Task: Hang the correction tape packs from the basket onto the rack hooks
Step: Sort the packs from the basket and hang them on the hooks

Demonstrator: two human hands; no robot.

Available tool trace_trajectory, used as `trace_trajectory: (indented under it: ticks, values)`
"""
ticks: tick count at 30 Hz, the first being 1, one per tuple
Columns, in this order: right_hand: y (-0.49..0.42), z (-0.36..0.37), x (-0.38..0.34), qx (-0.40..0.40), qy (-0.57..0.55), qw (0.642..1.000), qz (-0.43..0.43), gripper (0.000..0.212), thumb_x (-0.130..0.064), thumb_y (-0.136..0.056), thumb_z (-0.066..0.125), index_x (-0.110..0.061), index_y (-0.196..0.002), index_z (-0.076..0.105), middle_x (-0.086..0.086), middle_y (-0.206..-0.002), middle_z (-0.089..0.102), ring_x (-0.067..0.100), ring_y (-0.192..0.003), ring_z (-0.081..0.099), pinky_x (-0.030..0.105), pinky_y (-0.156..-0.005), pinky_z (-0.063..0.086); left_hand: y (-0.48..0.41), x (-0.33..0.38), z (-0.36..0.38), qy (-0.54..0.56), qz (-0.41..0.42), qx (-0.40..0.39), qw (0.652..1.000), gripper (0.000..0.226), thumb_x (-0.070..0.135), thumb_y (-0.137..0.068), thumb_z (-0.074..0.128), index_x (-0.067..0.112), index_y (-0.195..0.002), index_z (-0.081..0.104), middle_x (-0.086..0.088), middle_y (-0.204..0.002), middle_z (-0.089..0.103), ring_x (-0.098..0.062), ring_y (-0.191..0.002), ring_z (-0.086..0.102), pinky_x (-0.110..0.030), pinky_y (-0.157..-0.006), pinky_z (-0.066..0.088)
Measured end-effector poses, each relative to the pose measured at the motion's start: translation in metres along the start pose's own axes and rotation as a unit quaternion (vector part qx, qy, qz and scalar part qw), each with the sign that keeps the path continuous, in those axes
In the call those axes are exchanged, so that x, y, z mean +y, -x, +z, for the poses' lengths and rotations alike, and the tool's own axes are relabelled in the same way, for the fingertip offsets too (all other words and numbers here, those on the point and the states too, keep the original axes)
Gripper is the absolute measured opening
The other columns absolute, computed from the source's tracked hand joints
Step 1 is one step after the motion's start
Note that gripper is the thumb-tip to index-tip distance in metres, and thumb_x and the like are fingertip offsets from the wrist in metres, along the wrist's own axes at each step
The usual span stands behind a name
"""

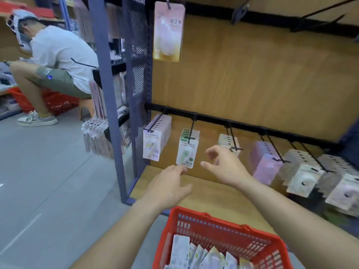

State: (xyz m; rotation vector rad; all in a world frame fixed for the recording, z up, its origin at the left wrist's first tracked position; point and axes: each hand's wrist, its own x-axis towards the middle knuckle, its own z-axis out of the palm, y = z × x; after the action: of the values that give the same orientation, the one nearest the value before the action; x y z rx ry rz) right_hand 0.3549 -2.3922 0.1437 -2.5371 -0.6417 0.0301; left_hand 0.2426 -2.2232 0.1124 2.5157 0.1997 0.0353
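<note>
The right hand (225, 167) is spread wide, empty; the left hand (171, 185) grip cannot be told. Below the hung pack (187, 152), upright packs (213, 257) are held in the basket (223, 224), seemingly nearer the left hand.

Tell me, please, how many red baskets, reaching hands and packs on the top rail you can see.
Red baskets: 2, near basket and far basket
Hands: 2, left hand and right hand
Packs on the top rail: 1, pink pack
Total: 5

basket (217, 226): red slotted plastic | hooks (191, 129): black metal | shelf board (209, 193): matt wood grain | packs (186, 152): glossy card
</note>
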Motion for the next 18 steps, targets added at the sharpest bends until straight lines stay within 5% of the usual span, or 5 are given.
trace_trajectory:
  ticks: [4,11,15,18]
  values:
    - [0.071,0.034,0.081,-0.1,0.019,0.992,0.071,0.034,-0.041,-0.088,0.077,-0.021,-0.114,0.068,-0.004,-0.108,0.069,0.009,-0.086,0.059,0.026,-0.079,0.044,0.006,-0.001,0.072,-0.017,-0.014,-0.091,0.996,0.056,0.042,-0.095,0.065,0.018,-0.144,0.051,-0.003,-0.143,0.056,-0.023,-0.127,0.056,-0.032,-0.102,0.045]
    - [0.158,0.11,0.195,-0.215,-0.014,0.958,0.188,0.021,-0.031,-0.087,0.077,-0.019,-0.1,0.066,0.005,-0.098,0.072,0.024,-0.096,0.068,0.034,-0.082,0.048,0.052,-0.052,0.195,-0.049,-0.092,-0.243,0.964,0.061,0.039,-0.094,0.066,0.013,-0.145,0.047,-0.01,-0.139,0.059,-0.027,-0.119,0.062,-0.034,-0.1,0.047]
    - [0.185,0.152,0.235,-0.279,-0.023,0.938,0.206,0.036,-0.039,-0.094,0.071,-0.015,-0.12,0.063,0.004,-0.108,0.063,0.025,-0.106,0.063,0.035,-0.087,0.047,0.063,-0.071,0.244,-0.04,-0.135,-0.284,0.948,0.071,0.045,-0.094,0.067,0.013,-0.151,0.041,-0.01,-0.148,0.053,-0.027,-0.131,0.054,-0.032,-0.103,0.044]
    - [0.202,0.177,0.255,-0.308,-0.067,0.923,0.219,0.043,-0.04,-0.098,0.067,-0.015,-0.131,0.057,-0.003,-0.117,0.053,0.021,-0.112,0.057,0.033,-0.091,0.044,0.058,-0.067,0.271,0.016,-0.149,-0.305,0.94,0.068,0.048,-0.092,0.071,0.016,-0.146,0.047,-0.005,-0.141,0.057,-0.023,-0.115,0.06,-0.03,-0.091,0.045]
